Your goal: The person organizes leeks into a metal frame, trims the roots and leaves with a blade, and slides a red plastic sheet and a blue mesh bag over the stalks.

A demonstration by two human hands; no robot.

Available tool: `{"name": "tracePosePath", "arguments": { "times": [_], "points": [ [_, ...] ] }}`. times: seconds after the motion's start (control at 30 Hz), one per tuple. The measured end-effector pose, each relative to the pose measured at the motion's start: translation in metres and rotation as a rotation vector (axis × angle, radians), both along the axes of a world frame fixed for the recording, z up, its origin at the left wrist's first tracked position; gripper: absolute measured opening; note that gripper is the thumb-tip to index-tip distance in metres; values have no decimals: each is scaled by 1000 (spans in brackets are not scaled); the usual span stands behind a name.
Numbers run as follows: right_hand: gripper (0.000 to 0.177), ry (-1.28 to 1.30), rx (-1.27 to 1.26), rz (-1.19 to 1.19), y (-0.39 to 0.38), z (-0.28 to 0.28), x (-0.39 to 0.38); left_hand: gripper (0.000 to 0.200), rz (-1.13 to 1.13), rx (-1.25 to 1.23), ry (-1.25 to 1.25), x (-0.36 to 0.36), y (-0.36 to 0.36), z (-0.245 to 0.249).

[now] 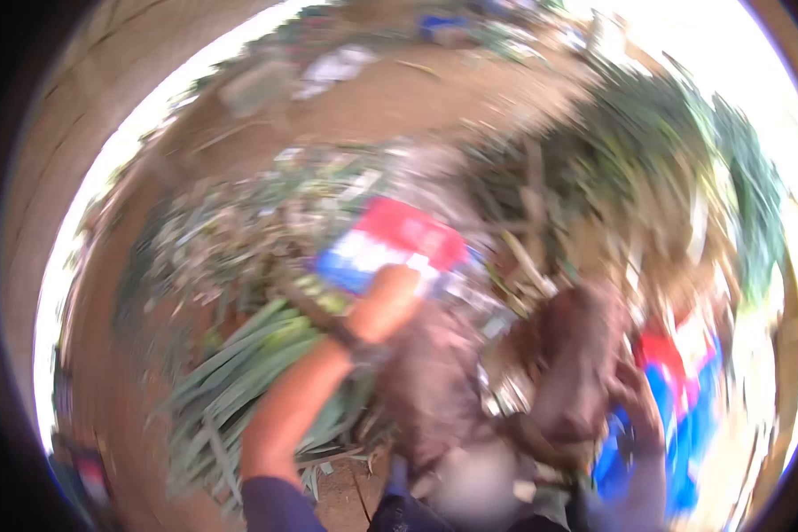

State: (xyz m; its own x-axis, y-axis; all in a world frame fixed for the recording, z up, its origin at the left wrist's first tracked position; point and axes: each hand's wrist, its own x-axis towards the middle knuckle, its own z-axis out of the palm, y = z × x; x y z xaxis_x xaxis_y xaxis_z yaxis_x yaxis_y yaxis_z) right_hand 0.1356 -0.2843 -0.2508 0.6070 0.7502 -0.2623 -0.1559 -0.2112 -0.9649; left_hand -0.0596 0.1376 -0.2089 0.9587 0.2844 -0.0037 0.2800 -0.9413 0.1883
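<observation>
The view is blurred by motion. My left hand (pixel 390 297) reaches forward to the near edge of a red, white and blue packet or cloth (pixel 395 238); its fingers are smeared and their hold is unclear. Below that forearm lie green leafy stalks (pixel 257 359). Near my right knee is my right hand (pixel 634 395), with its fingers beside the brown trouser leg (pixel 576 363). A blue and red bag or cloth (pixel 674 381) is just right of this hand. Whether the right hand holds anything cannot be made out.
A big pile of long green stalks (pixel 647 151) stands at the upper right. Cut leaves and scraps (pixel 230 230) cover the ground at the left. Farther back are bare brown soil (pixel 417 97), a white item (pixel 337 69) and a blue object (pixel 443 28).
</observation>
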Motion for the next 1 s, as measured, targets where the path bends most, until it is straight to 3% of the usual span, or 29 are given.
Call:
{"name": "tracePosePath", "arguments": {
  "times": [0.03, 0.07, 0.1, 0.13, 0.17, 0.23, 0.3, 0.4, 0.43, 0.5, 0.57, 0.63, 0.7, 0.73, 0.77, 0.87, 0.9, 1.0],
  "points": [
    [66, -210, 57, 166, -24, -24, 19, 22, -107, 44, -297, -14, 12, -27],
    [55, -148, 238, 75, -44, -11, 0, 28, -203, 148, -373, -23, 31, -51],
    [41, 75, 36, -152, -48, 15, -3, 30, -208, 117, -287, -17, 42, -55],
    [35, -450, 74, -92, -118, -77, 22, 28, -105, -43, -109, 0, 37, -38],
    [42, -447, -217, -163, -124, -61, 28, 31, -77, -39, 14, 8, 47, -30],
    [50, -377, -606, -358, -183, -91, 33, 34, -264, 120, -23, 13, 45, -24],
    [49, -318, -759, -520, -230, -112, 21, 34, -250, 102, 13, 17, 45, -20],
    [49, -385, -942, -506, -285, -155, -8, 33, -194, 69, 83, 29, 52, -20],
    [49, -324, -901, -564, -283, -160, -21, 32, -148, 53, 120, 34, 52, -21],
    [56, -266, -984, -551, -272, -184, -45, 29, -190, 87, 120, 39, 43, -18],
    [71, -238, -1024, -231, -253, -200, -72, 28, -129, -51, 117, 40, 53, -22],
    [107, -174, -1249, 91, -211, -191, -91, 29, -67, -104, 195, 46, 64, -26],
    [116, -449, -1272, 55, -200, -215, -122, 31, 87, -182, 211, 46, 66, -27],
    [93, -659, -1298, -7, -199, -231, -136, 32, 81, -179, 193, 44, 68, -28],
    [93, -656, -1300, -13, -201, -239, -136, 32, 75, -178, 193, 45, 65, -27],
    [32, -339, -1374, 179, -211, -242, -125, 32, 5, -114, 186, 49, 54, -19],
    [32, -335, -1378, 174, -217, -237, -124, 32, -5, -104, 211, 51, 49, -15],
    [33, -696, -1148, -166, -240, -215, -115, 30, -20, -124, 224, 52, 46, -13]
  ]
}}
